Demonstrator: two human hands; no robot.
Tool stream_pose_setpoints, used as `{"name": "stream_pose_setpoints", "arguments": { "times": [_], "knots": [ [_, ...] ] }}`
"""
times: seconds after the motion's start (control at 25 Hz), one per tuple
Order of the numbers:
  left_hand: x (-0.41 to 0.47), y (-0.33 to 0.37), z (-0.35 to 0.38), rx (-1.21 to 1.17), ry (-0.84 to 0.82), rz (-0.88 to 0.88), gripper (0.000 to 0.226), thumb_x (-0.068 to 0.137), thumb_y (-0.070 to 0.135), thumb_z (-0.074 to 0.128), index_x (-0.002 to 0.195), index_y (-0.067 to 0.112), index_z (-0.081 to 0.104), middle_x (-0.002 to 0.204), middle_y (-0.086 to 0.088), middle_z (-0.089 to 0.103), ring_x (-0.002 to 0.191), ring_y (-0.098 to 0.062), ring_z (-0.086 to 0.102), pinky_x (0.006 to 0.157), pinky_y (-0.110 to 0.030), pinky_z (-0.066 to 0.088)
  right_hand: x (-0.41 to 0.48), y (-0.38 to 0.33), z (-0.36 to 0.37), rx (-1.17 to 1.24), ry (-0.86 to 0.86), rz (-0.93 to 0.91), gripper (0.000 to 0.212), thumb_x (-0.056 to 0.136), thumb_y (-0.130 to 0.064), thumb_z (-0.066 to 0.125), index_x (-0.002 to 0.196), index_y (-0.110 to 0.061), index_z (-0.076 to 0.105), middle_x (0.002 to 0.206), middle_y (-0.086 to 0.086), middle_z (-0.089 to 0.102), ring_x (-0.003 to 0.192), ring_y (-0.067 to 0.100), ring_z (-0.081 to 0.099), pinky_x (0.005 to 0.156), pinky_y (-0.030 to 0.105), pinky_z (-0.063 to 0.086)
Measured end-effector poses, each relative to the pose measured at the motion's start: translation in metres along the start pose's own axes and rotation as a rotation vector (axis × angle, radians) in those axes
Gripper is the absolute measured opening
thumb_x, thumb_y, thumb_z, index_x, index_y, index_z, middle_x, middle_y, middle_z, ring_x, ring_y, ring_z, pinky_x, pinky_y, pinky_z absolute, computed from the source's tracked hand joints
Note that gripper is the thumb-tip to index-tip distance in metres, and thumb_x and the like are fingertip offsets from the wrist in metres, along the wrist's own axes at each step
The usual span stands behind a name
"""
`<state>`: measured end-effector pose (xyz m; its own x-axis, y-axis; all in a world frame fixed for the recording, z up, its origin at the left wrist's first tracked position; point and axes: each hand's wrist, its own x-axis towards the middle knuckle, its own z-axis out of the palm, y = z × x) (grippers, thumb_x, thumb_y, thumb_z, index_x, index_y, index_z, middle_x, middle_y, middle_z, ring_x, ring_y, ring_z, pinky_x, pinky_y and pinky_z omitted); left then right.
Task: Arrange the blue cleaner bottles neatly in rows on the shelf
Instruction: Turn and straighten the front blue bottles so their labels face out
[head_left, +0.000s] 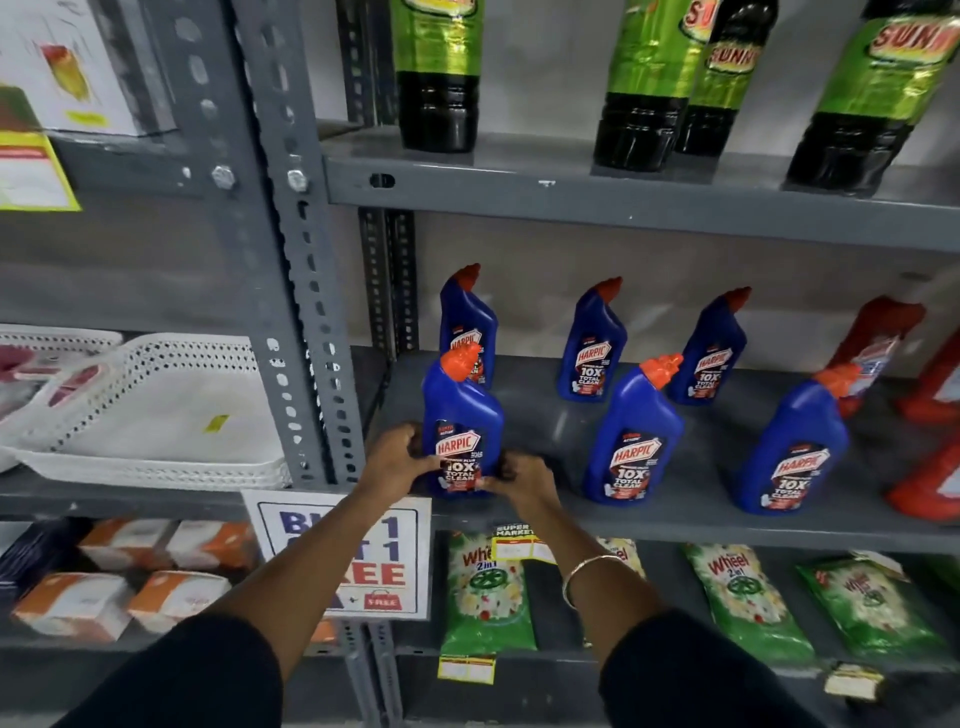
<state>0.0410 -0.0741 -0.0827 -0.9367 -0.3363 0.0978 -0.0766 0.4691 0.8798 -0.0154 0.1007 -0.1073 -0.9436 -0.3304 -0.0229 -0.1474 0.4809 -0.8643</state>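
Several blue cleaner bottles with orange-red caps stand upright on the grey middle shelf (561, 431). The front left bottle (461, 410) stands at the shelf's front edge. My left hand (397, 457) grips its lower left side and my right hand (522, 478) grips its lower right side. Two more front bottles stand at the middle (634, 431) and right (792, 447). Three bottles stand behind: back left (467, 322), back middle (592, 343) and back right (709, 348). The bottles are spaced apart and unevenly lined up.
Red cleaner bottles (878, 338) stand at the shelf's right end. Black bottles with green labels (439, 67) fill the shelf above. Green detergent packets (485, 592) lie on the shelf below. A grey perforated upright (306, 312) bounds the left side, with white trays (171, 410) beyond it.
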Motion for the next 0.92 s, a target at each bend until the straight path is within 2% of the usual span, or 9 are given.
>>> {"name": "stream_pose_setpoints", "arguments": {
  "times": [0.08, 0.16, 0.28, 0.4, 0.6, 0.72, 0.84, 0.92],
  "knots": [
    [-0.002, 0.001, -0.002, -0.004, -0.029, 0.007, 0.039, 0.068, -0.002, 0.073, 0.105, -0.004, 0.06, 0.104, -0.02, 0.068, 0.085, -0.02, 0.061, 0.073, -0.028, 0.048, -0.006, -0.002, 0.0, 0.006, -0.009, 0.02, 0.035, 0.065, -0.014, 0.081, 0.095, -0.002, 0.069, 0.096, 0.016, 0.073, 0.087, 0.015, 0.061, 0.083, 0.037, 0.053],
    [-0.004, 0.003, -0.002, 0.003, -0.041, 0.002, 0.043, 0.068, -0.001, 0.073, 0.108, -0.003, 0.058, 0.109, -0.022, 0.067, 0.09, -0.024, 0.063, 0.082, -0.034, 0.051, -0.01, -0.004, -0.001, 0.025, -0.012, 0.03, 0.034, 0.066, -0.012, 0.08, 0.096, -0.002, 0.069, 0.09, 0.011, 0.071, 0.086, 0.014, 0.061, 0.08, 0.031, 0.051],
    [-0.008, 0.006, -0.003, 0.044, -0.038, -0.02, 0.044, 0.069, 0.001, 0.072, 0.111, 0.0, 0.057, 0.111, -0.019, 0.067, 0.097, -0.029, 0.064, 0.087, -0.036, 0.05, -0.013, -0.005, 0.0, 0.052, 0.001, 0.035, 0.034, 0.067, -0.011, 0.079, 0.099, -0.004, 0.068, 0.096, 0.013, 0.073, 0.087, 0.013, 0.062, 0.082, 0.03, 0.052],
    [-0.01, 0.012, -0.002, 0.062, -0.027, -0.028, 0.045, 0.071, 0.001, 0.071, 0.113, 0.001, 0.056, 0.113, -0.02, 0.066, 0.1, -0.03, 0.063, 0.088, -0.036, 0.049, -0.014, -0.007, 0.0, 0.036, 0.006, 0.031, 0.033, 0.067, -0.012, 0.078, 0.098, -0.005, 0.069, 0.097, 0.013, 0.073, 0.085, 0.012, 0.061, 0.075, 0.025, 0.046],
    [-0.014, 0.018, -0.003, 0.056, -0.018, -0.064, 0.046, 0.072, -0.002, 0.069, 0.115, -0.001, 0.054, 0.117, -0.022, 0.064, 0.104, -0.032, 0.062, 0.093, -0.042, 0.049, -0.015, -0.006, 0.001, 0.036, 0.026, 0.02, 0.031, 0.068, -0.013, 0.078, 0.097, -0.005, 0.069, 0.098, 0.012, 0.074, 0.086, 0.014, 0.063, 0.081, 0.032, 0.053],
    [-0.015, 0.018, -0.003, 0.055, -0.019, -0.07, 0.046, 0.072, -0.003, 0.068, 0.116, -0.001, 0.054, 0.116, -0.023, 0.064, 0.104, -0.033, 0.062, 0.096, -0.046, 0.049, -0.016, -0.007, 0.001, 0.025, 0.017, 0.016, 0.031, 0.068, -0.012, 0.077, 0.097, -0.003, 0.068, 0.099, 0.013, 0.073, 0.084, 0.014, 0.062, 0.076, 0.027, 0.049],
    [-0.016, 0.019, -0.002, 0.053, -0.014, -0.065, 0.045, 0.072, -0.002, 0.068, 0.115, 0.0, 0.055, 0.115, -0.022, 0.065, 0.103, -0.033, 0.062, 0.093, -0.042, 0.049, -0.014, -0.006, 0.001, 0.031, 0.013, 0.016, 0.031, 0.068, -0.012, 0.077, 0.096, -0.003, 0.068, 0.099, 0.014, 0.073, 0.085, 0.015, 0.064, 0.08, 0.03, 0.053],
    [-0.017, 0.019, -0.003, 0.05, -0.016, -0.067, 0.044, 0.072, -0.001, 0.068, 0.114, 0.001, 0.055, 0.115, -0.022, 0.065, 0.103, -0.032, 0.062, 0.092, -0.043, 0.05, -0.015, -0.008, 0.001, 0.033, 0.013, 0.018, 0.031, 0.069, -0.012, 0.077, 0.097, -0.003, 0.068, 0.1, 0.013, 0.073, 0.084, 0.014, 0.063, 0.077, 0.026, 0.051]
  ]
}}
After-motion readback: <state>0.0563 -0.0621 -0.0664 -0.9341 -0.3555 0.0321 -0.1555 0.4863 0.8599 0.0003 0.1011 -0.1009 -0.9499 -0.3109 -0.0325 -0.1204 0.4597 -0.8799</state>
